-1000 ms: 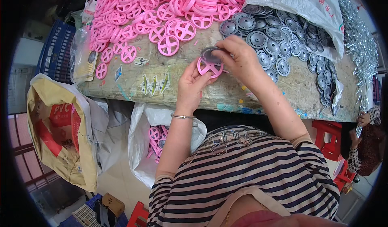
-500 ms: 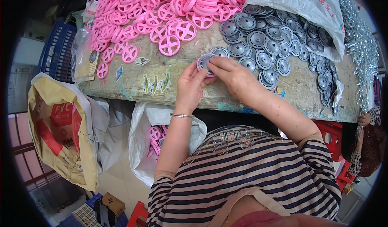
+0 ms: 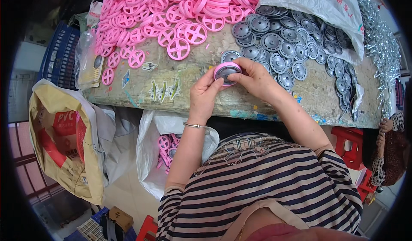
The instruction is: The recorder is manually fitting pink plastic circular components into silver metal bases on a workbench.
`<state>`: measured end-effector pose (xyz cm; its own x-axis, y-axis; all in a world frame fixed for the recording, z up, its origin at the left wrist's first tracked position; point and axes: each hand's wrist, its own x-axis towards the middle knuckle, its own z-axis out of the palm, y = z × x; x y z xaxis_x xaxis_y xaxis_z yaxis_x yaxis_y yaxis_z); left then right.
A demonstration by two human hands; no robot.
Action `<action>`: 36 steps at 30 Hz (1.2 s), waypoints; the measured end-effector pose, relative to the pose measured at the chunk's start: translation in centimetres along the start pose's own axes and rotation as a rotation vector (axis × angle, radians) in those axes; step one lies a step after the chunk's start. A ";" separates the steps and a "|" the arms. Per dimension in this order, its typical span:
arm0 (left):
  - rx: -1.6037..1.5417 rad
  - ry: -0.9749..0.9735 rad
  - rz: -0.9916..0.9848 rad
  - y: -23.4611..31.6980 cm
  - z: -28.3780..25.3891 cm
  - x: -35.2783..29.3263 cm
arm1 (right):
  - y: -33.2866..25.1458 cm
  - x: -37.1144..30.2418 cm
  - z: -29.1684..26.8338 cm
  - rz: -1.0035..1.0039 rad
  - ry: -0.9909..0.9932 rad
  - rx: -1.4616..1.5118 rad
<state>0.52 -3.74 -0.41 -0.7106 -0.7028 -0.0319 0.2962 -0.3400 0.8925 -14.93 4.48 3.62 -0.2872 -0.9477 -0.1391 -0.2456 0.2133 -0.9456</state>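
Observation:
Between my two hands, over the near part of the worn table, is a pink toy wheel (image 3: 219, 68) with a grey hubcap disc (image 3: 226, 72) sitting inside its rim. My left hand (image 3: 205, 94) grips the wheel's left side between thumb and fingers. On the other side, my right hand (image 3: 256, 79) pinches it, thumb on the grey disc and fingers around the far rim. A heap of pink spoked wheels (image 3: 178, 49) covers the far left and middle of the table. Just beyond my right hand lies a spread of grey discs (image 3: 271, 42).
A white plastic bag (image 3: 311, 3) lies over the far discs, with silver tinsel (image 3: 377, 48) at the right edge. Below the table edge, a white sack (image 3: 148, 155) holds pink wheels. A yellowish sack (image 3: 92, 155) gapes at left. Another person's hand (image 3: 386, 125) shows at far right.
The grey disc and pink wheel have turned, now tilted between both hands. My right hand has shifted so its thumb presses on the disc and its fingers go round the rim.

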 end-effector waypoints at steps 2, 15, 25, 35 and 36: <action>0.015 0.013 0.004 -0.2 -0.1 -0.1 | -0.7 -0.3 0.1 0.011 0.005 0.062; 0.236 0.164 0.070 -1.0 0.4 -0.1 | 0.3 -0.2 0.7 0.011 0.056 0.088; 0.006 0.288 0.011 -0.7 1.1 -0.9 | 0.6 -0.9 2.8 -0.056 0.106 0.258; -0.135 0.134 -0.006 -0.7 3.8 -2.5 | -1.4 -1.7 2.0 -0.159 0.203 0.038; -0.042 0.134 0.074 -0.2 4.0 -2.5 | -1.8 -2.0 1.7 -0.150 0.166 0.077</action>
<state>-0.27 0.55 1.31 -0.5949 -0.8032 -0.0292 0.3729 -0.3080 0.8752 -12.38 5.64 5.09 -0.4024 -0.9141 0.0491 -0.2279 0.0481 -0.9725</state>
